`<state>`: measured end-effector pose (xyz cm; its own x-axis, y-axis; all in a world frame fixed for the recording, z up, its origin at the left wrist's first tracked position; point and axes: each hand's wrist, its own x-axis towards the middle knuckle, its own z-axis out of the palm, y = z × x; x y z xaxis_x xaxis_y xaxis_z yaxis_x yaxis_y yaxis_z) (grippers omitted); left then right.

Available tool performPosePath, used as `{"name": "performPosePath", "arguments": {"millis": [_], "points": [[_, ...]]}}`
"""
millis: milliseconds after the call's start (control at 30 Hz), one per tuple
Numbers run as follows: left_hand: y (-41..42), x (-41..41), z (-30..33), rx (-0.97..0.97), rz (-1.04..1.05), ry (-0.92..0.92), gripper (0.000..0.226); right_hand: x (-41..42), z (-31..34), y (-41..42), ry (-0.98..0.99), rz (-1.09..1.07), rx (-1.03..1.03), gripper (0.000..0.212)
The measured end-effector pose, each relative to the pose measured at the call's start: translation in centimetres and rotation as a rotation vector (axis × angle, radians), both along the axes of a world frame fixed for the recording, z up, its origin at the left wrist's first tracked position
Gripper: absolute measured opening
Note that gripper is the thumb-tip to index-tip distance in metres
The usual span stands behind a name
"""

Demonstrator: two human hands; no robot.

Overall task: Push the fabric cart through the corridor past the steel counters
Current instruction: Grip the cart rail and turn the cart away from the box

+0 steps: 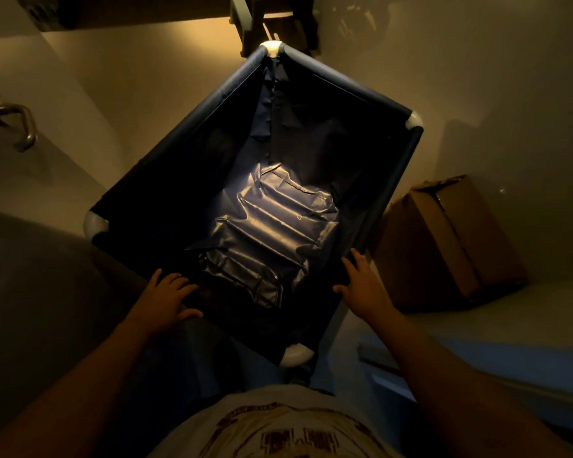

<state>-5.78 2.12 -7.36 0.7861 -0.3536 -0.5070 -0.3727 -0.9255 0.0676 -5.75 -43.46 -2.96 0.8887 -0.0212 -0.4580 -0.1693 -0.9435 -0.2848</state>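
head view: the fabric cart (pixel 315 104) is seen from above, standing directly ahead of the person and turned cornerwise, so that one white corner cap points back at the body and the opposite cap points up the corridor. its long axis runs from lower left to upper right, skewed against the line of travel. the left hand (pixel 169 297) is laid on the near left rail, fingers spread and curled loosely over the edge, thumb toward the body; a resting grip is suggested rather than a tight one. the right hand (pixel 364 282) is set against the right rail close to the near corner, fingers extended and mostly open, so contact is judged to be a flat push more than a grasp. both hands are about equally near the cart, one on each side of the near corner. inside, only a crumpled shiny liner (pixel 265 239) is seen on the bottom.

a cardboard box (pixel 450 239) stands on the floor just beside the right rail, and clearance there looks tight. a metal handle (pixel 17 123) projects from a pale surface at the left, well apart from the cart. a dark frame (pixel 245 31) is seen just beyond the far corner, probably the nearest obstruction ahead. straightening of the cart is likely to be needed before it can be pushed on; whether steel counters lie ahead cannot be told in this dim light.
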Motion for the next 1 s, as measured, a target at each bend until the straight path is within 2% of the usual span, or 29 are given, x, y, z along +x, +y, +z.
{"name": "performPosePath", "arguments": {"millis": [67,300,533,767,1000], "points": [[-0.7,0.7,0.0,-0.02,0.021,0.015,0.128,1.0,0.1,-0.5,0.002,0.018,-0.022,0.08],[-3.0,3.3,0.0,-0.085,0.059,-0.008,0.114,3.9,0.5,-1.9,0.036,0.012,-0.055,0.078],[-4.8,5.5,-0.9,-0.133,0.112,-0.038,0.073,6.1,0.7,-2.6,0.05,-0.008,-0.074,0.075],[-6.0,7.0,-0.8,-0.155,0.125,-0.059,0.071,4.9,0.2,-1.5,0.023,-0.054,-0.076,0.064],[-6.6,8.1,-0.5,-0.145,0.102,-0.06,0.072,3.5,0.7,0.7,0.014,-0.052,-0.11,0.068]]}}
